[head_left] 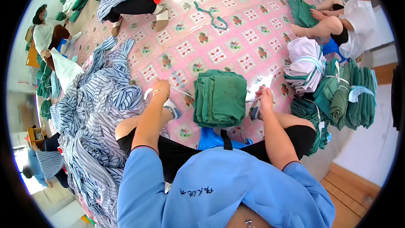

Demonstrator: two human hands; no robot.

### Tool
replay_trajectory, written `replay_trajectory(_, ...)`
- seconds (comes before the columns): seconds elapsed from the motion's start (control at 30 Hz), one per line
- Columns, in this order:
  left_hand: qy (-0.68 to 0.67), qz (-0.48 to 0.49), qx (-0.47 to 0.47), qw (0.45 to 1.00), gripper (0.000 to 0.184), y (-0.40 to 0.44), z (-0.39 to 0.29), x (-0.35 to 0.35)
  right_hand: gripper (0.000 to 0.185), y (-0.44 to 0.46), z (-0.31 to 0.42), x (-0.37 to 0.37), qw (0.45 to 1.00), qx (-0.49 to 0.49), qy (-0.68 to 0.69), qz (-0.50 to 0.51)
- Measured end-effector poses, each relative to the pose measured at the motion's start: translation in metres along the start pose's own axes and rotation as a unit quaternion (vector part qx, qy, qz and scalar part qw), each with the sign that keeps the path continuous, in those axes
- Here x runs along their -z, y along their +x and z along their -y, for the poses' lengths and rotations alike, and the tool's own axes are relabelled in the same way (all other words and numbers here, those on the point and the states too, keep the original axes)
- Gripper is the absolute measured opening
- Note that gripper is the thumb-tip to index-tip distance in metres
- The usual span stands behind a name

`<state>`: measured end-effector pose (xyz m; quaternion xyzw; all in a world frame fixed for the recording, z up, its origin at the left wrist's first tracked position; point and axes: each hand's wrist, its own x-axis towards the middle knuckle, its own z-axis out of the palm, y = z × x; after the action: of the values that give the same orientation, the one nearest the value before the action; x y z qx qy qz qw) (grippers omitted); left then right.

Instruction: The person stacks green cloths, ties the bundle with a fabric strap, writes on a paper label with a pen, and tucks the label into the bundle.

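A stack of folded green cloth [220,97] stands on the patterned floor between my legs. To its left is my left hand [161,88], fingers closed on a thin white tie strip [182,90] that runs toward the stack. My right hand [265,97] is raised at the stack's right side, with its fingers pinched together around what looks like the strip's other end. Neither hand touches the cloth. Whether the strip passes beneath the stack is hidden.
A large heap of striped cloth [99,114] lies at my left. Tied green bundles [337,95] and a white bundle [304,65] are at my right. A green strip [211,16] lies ahead on the pink floor covering [181,33]. Several people sit or stand around.
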<state>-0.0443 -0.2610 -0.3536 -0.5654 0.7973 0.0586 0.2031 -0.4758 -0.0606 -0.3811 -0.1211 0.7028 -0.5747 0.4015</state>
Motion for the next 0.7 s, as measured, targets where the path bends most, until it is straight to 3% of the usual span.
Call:
replay_trajectory(0.07,-0.051,0.069,-0.003,0.996,0.028,-0.006,-0.019,0.043,0.027,-0.017,0.017,-0.021,0.984,0.107,-0.114,0.081)
replay_trajectory(0.1,-0.079,0.073,-0.055,0.993,0.028,-0.012,-0.029,0.063,0.027,-0.017,0.013,-0.029,0.970,0.152,-0.137,0.130)
replay_trajectory(0.17,-0.131,0.082,-0.156,0.976,0.029,-0.031,-0.054,0.099,0.023,-0.045,0.022,-0.055,0.952,0.130,-0.197,0.196)
replay_trajectory(0.27,-0.049,0.048,-0.296,0.953,0.024,-0.061,-0.110,0.131,0.019,-0.082,0.041,-0.083,0.916,0.179,-0.228,0.278)
replay_trajectory(0.37,-0.016,0.093,-0.310,0.946,0.021,-0.083,-0.161,0.154,0.019,-0.099,0.053,-0.099,0.853,0.253,-0.312,0.332)
replay_trajectory(0.4,-0.036,0.007,-0.423,0.905,0.019,-0.071,-0.165,0.124,0.019,-0.101,0.051,-0.102,0.845,0.264,-0.332,0.327)
replay_trajectory(0.43,-0.027,0.024,-0.379,0.925,0.019,-0.077,-0.177,0.136,0.019,-0.103,0.045,-0.106,0.833,0.280,-0.347,0.327)
replay_trajectory(0.47,-0.062,0.017,-0.410,0.910,0.018,-0.072,-0.181,0.131,0.017,-0.104,0.043,-0.109,0.827,0.269,-0.361,0.337)
replay_trajectory(0.5,0.005,0.065,-0.358,0.931,0.020,-0.074,-0.187,0.147,0.015,-0.102,0.041,-0.111,0.818,0.259,-0.376,0.349)
replay_trajectory(0.57,-0.084,0.022,-0.329,0.940,0.034,-0.068,-0.182,0.142,0.014,-0.097,0.041,-0.113,0.878,0.158,-0.237,0.385)
replay_trajectory(0.6,-0.143,0.015,-0.297,0.944,0.032,-0.066,-0.178,0.136,0.016,-0.092,0.048,-0.111,0.877,0.135,-0.222,0.405)
replay_trajectory(0.67,-0.457,0.086,-0.217,0.858,0.026,-0.065,-0.174,0.127,0.017,-0.096,0.049,-0.113,0.907,0.043,-0.139,0.395)
replay_trajectory(0.7,-0.534,0.083,-0.217,0.813,0.030,-0.065,-0.171,0.120,0.014,-0.099,0.047,-0.114,0.929,-0.025,-0.068,0.364)
